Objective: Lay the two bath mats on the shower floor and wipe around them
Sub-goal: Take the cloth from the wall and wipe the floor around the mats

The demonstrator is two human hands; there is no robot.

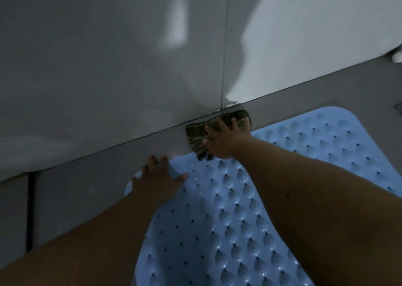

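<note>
— Where is the mat lying?

— The blue bath mat [261, 198] is lying flat on the shower floor [87, 187], its far edge near the wall [108, 68].

— And your hands?

— My left hand [159, 178] is pressing its corner, fingers spread. My right hand [226, 139] is pressing a dark striped cloth [196, 136] onto the floor beside the wall, fingers splayed.

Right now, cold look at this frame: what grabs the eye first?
The light blue bath mat with its rows of dimples and holes, spread over the grey floor in the lower right. Next, the right hand pressing a dark striped cloth onto the floor strip between the mat's far edge and the tiled wall. The left hand lies flat, fingers spread, on the mat's near-left corner.
</note>
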